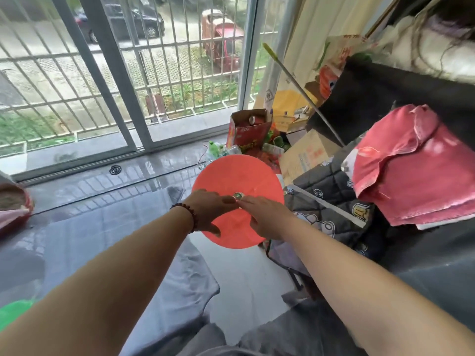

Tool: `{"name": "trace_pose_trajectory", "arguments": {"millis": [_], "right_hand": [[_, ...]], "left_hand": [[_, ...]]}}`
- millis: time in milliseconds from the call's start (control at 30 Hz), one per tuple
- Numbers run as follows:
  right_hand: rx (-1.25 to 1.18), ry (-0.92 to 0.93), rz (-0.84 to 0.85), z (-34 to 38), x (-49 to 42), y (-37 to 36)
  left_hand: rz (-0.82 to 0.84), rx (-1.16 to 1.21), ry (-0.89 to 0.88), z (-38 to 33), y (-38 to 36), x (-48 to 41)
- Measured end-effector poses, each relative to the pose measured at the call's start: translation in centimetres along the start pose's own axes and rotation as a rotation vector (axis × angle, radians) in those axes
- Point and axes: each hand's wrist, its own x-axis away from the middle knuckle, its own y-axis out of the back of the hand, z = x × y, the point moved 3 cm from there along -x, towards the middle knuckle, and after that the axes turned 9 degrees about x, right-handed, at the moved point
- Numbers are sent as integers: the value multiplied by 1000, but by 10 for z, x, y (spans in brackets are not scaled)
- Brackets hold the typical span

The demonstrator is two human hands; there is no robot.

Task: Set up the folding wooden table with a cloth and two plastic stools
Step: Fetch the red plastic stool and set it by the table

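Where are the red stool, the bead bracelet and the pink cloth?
red stool (pixel 231 173): head view, far part of seat
bead bracelet (pixel 190 215): head view, beads at wrist
pink cloth (pixel 411 176): head view, draped middle

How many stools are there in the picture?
1 for sure: the red stool, under the left hand and right hand. A green shape at the bottom-left edge might be a second, but it is mostly cut off.

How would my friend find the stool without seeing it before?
Find the big barred window, then the heap of cardboard boxes on the floor below its right end. Just in front is the round orange-red plastic stool, touched by the left hand and right hand. Unlike the crumpled red cloth nearby, it is a smooth flat circle.
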Motion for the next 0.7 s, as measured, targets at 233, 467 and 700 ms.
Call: {"name": "trace_pose_trajectory", "arguments": {"millis": [233, 467, 700], "right_hand": [[41, 87, 63, -17, -47, 7], [46, 221, 116, -46, -110, 2], [2, 375, 139, -84, -181, -10]], "left_hand": [[16, 84, 52, 32, -8, -22], [55, 169, 159, 67, -13, -54], [88, 277, 309, 99, -20, -99]]}}
